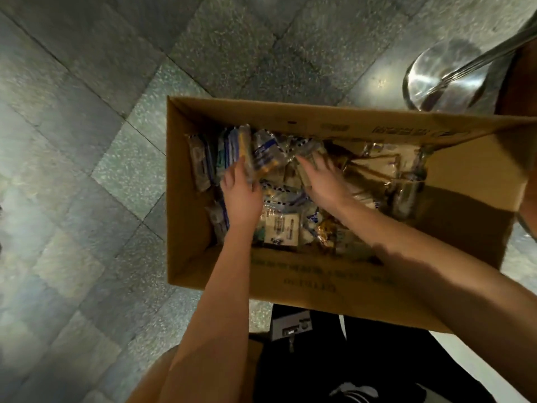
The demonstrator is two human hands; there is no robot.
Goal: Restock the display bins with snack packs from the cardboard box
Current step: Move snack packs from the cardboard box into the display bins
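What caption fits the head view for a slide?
Left hand grips snack packs, right hand reaches among others in an open cardboard box.

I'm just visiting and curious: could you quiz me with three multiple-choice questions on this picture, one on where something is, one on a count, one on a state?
1. Where are the snack packs?
A) in the cardboard box
B) spread over the floor
C) on a shelf

2. How many hands reach into the box?
A) none
B) one
C) two

3. How is the box?
A) taped shut
B) open at the top
C) crushed flat

Answers:
1 A: the packs fill the box's inside.
2 C: the left hand grips a bunch of packs, and the right hand lies on others.
3 B: its flaps are folded out.
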